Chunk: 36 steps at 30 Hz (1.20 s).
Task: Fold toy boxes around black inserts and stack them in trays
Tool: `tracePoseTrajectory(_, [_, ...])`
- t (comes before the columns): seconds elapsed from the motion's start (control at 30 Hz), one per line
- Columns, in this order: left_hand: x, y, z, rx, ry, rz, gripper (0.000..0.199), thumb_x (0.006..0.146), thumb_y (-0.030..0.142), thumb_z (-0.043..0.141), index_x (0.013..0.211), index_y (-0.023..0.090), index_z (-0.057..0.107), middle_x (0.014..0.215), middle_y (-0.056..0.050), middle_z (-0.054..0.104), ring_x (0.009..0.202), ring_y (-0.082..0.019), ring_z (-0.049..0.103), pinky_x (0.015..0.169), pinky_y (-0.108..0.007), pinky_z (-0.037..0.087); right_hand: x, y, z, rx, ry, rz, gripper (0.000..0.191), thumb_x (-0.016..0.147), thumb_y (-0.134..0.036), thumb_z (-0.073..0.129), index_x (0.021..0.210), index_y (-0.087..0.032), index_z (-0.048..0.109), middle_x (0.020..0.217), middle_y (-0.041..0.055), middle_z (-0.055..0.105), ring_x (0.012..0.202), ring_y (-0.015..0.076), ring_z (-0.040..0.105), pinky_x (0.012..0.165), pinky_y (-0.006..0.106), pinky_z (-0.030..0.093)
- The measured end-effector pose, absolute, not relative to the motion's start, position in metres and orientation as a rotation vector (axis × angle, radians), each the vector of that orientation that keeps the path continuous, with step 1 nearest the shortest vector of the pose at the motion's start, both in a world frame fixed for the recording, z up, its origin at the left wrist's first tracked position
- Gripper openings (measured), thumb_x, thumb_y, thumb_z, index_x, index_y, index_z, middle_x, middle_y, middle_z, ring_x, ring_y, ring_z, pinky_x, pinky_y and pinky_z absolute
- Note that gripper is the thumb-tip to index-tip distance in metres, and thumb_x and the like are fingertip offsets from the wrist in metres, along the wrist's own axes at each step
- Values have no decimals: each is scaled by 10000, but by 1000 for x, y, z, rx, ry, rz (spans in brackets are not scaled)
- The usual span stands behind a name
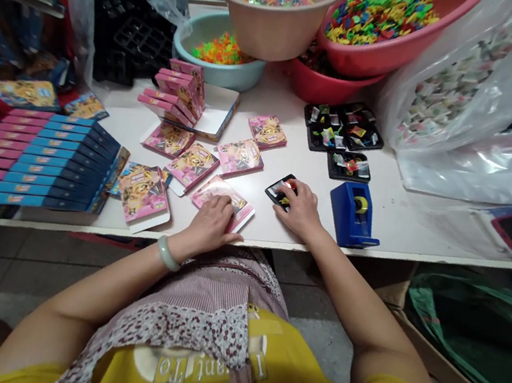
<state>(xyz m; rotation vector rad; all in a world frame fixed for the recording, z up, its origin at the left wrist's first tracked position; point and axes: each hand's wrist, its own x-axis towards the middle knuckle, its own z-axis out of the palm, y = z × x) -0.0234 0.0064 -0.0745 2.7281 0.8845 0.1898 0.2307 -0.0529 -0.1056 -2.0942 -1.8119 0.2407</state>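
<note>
My left hand [213, 222] rests on a pink box [240, 205] near the table's front edge, its thumb spread to the side. The box has a white flap open at its right end. To the right, my right hand [299, 206] has its fingers on a small black tray [278, 188] that holds small coloured items. Beside that hand stands a blue tape dispenser [352, 216]. Several pink boxes [241, 155] lie flat just beyond my left hand. More black trays [350, 166] with small packets sit behind the dispenser.
Stacked pink and blue boxes [54, 163] fill the table's left. Basins, among them a teal one [249, 77] and a red one [379, 59], hold coloured pieces at the back. Plastic bags [462, 176] lie at right. The table's front edge [402, 252] runs before me.
</note>
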Motion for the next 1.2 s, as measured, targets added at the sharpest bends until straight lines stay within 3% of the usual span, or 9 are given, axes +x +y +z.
tracePoseTrajectory(0.1, [-14,2,-80,2781,976,183,331,756,328,727,977,140,567,1139,-186,571,1057,-348,527,896,-520,495,235,-54,-107,-2038,-1792,252,392,788,-303,670,1177,-275,639,1352,134,498,1256,350,457,1029,543,383])
tracePoseTrajectory(0.23, [-12,12,-83,2684,820,390,64,856,167,521,908,158,557,1060,-152,621,987,-264,585,844,-430,516,238,-65,-99,-1793,-1928,418,408,768,-288,699,1172,-309,651,1378,93,475,1278,312,460,1072,514,376])
tracePoseTrajectory(0.37, [-16,32,-78,2292,723,650,168,930,231,450,774,189,494,1116,-107,668,1002,-184,624,867,-352,511,229,-72,-84,-1468,-2119,577,437,755,-294,729,1180,-365,653,1401,41,472,1293,279,459,1096,490,378])
tracePoseTrajectory(0.53, [-17,46,-71,1996,739,586,277,914,381,518,719,187,479,1135,-100,689,1015,-187,637,880,-344,502,214,-62,-76,-1294,-2204,594,448,751,-279,750,1178,-383,662,1404,13,487,1311,272,440,1114,470,372])
tracePoseTrajectory(0.73, [-16,46,-74,1894,756,621,366,881,468,585,679,178,491,1033,-92,699,904,-180,634,779,-301,487,216,-59,-78,-1182,-2189,638,421,777,-297,731,1188,-337,650,1372,55,479,1317,281,430,1109,505,360])
tracePoseTrajectory(1.1, [-5,46,-78,1757,685,537,327,832,426,630,672,166,514,1022,-94,707,715,-136,590,627,-264,448,215,-49,-107,-1256,-2173,490,426,779,-256,714,1189,-350,648,1383,58,462,1329,301,407,1101,553,368])
tracePoseTrajectory(1.2, [0,47,-85,1759,735,573,313,818,411,626,662,170,501,989,-85,709,742,-143,594,673,-273,460,211,-45,-114,-1276,-2146,439,406,780,-266,709,1179,-321,659,1371,75,474,1321,310,408,1097,559,370])
